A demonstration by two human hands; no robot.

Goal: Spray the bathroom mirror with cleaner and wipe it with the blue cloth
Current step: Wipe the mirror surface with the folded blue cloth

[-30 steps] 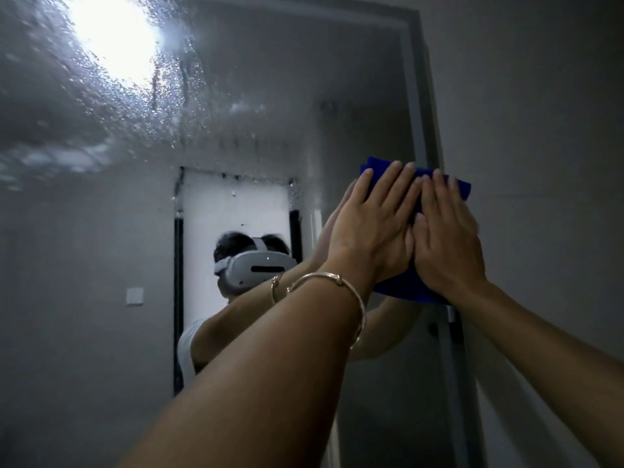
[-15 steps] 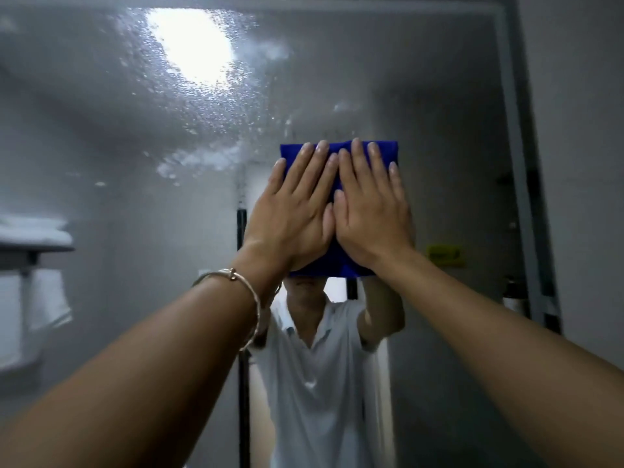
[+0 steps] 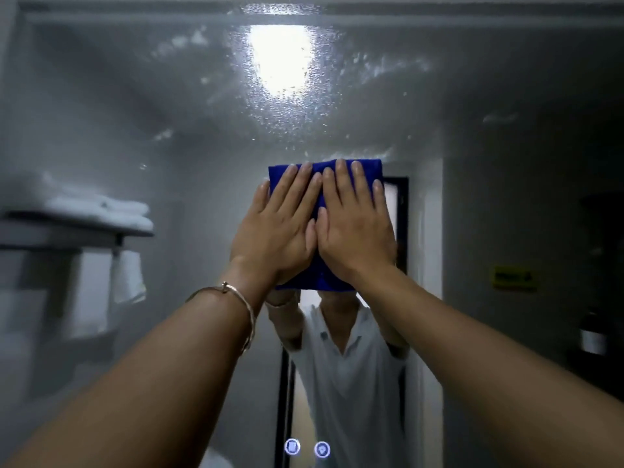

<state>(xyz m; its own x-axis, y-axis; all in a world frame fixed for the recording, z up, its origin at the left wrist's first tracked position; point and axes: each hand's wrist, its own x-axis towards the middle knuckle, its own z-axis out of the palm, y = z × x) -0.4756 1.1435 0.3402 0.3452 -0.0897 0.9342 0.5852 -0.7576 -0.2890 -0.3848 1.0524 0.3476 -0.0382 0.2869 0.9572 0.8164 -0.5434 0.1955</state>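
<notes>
**Both hands flat on the blue cloth, pressed to the mirror**

The folded blue cloth [image 3: 315,275] lies flat against the bathroom mirror [image 3: 135,113], near the middle of the glass and just below a patch of fine spray droplets [image 3: 283,109]. The left hand [image 3: 273,234] and right hand [image 3: 358,231] sit side by side on the cloth, thumbs touching. The fingers are straight, close together and pointing up, so the palms press the cloth to the glass rather than gripping it. A thin metal bangle [image 3: 224,286] circles the left wrist.

Droplets and streaks spread across the upper glass around the bright reflection of a ceiling light [image 3: 280,59]. The mirror also reflects the person's white shirt [image 3: 347,383], folded white towels [image 3: 101,211] on a shelf at the left, a yellow sign [image 3: 515,276] and a dark bottle [image 3: 592,336] at the right.
</notes>
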